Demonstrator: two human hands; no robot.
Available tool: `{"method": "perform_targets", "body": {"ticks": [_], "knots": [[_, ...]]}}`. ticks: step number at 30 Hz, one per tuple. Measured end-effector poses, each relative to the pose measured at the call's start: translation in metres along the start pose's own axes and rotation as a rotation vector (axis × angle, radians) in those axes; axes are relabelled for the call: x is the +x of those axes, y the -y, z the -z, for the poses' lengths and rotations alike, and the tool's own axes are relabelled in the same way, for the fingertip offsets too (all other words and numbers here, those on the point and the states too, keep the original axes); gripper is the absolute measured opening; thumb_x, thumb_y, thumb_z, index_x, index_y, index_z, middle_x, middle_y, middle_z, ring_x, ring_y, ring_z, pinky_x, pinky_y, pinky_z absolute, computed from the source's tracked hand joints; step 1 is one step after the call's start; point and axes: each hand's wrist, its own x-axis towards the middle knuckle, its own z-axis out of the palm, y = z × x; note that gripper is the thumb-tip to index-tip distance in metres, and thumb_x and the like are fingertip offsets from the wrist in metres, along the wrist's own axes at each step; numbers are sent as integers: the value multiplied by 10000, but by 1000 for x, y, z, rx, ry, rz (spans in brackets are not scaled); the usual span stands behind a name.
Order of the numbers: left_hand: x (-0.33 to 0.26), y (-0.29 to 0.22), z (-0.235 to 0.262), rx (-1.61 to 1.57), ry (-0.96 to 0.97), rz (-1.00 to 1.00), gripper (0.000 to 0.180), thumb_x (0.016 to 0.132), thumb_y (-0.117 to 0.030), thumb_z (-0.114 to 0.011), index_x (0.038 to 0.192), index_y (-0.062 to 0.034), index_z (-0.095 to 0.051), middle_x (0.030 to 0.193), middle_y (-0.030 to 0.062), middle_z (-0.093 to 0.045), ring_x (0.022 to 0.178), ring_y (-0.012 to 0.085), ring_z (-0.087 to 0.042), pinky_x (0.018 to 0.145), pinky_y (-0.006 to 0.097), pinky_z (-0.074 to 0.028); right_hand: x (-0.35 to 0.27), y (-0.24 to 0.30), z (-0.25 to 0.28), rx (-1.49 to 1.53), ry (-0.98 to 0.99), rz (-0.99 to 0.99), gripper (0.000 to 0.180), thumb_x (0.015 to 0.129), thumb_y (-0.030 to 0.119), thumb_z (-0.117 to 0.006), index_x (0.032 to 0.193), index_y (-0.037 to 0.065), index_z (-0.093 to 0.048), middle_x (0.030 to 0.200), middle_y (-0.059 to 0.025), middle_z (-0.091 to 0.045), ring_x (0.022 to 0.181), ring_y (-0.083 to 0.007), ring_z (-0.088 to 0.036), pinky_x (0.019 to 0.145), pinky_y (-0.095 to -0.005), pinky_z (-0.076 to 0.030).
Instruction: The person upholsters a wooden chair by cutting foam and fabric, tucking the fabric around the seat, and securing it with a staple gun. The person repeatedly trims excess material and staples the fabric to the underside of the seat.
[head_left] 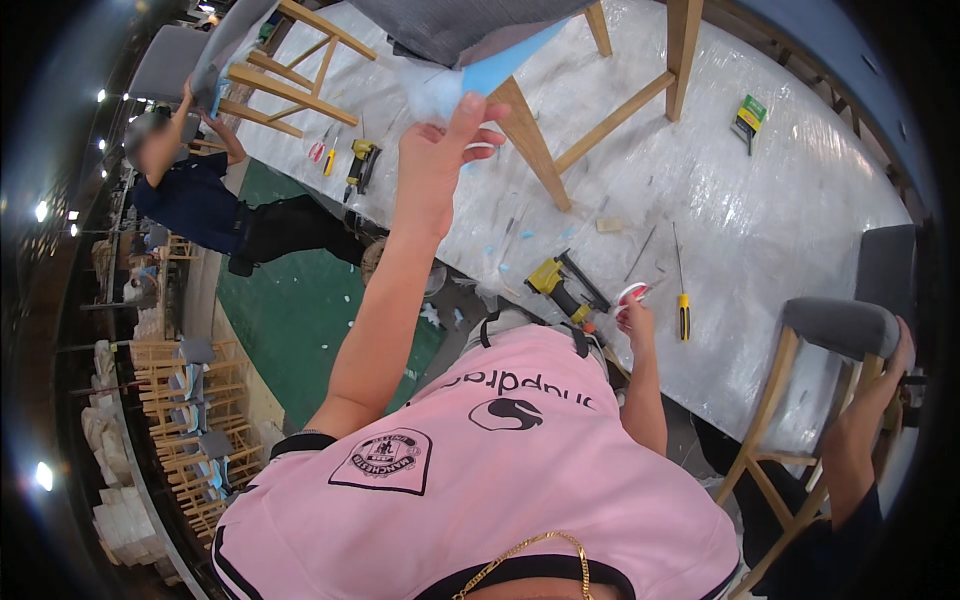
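Observation:
My left hand point(450, 150) is raised beside an upturned chair with a grey seat point(480, 25). Its fingers are apart, and the fingertips are close to white wadding point(433, 92) and light-blue fabric point(510, 60) that show at the seat's edge. Whether they touch the wadding is hard to tell. Low by the table's near edge, my right hand point(638, 322) is closed around scissors with red-and-white handles point(631, 294). A yellow-and-black staple gun point(562, 285) lies just left of that hand.
Plastic film wraps the table point(780, 230). On it lie a yellow-handled screwdriver point(684, 315), a green-yellow packet point(748, 122) and another staple gun point(361, 165). A co-worker point(210, 190) handles a chair at far left; another person's arm point(855, 450) grips a chair point(840, 325) at right.

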Motion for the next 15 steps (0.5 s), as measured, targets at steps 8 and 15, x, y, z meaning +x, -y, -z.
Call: {"method": "perform_targets", "body": {"ticks": [8,15], "knots": [[14,11,1,252,-172,-243,336,908,-320,-813,992,2,-765,837,83,-763,737,133,-694,710,275,-541,-79,72,-56,75,255,803,478,911,41,-690,1346,-13,-500,1013,-54,-640,922,-133,-634,830,-283,-518],[17,7,-2,371,-222,-253,360,903,-313,-821,966,36,-757,822,95,-754,743,140,-698,708,280,-544,-130,264,-108,-234,504,1214,510,840,288,-847,1176,55,-543,929,-36,-615,886,-171,-589,855,-339,-497]]}}
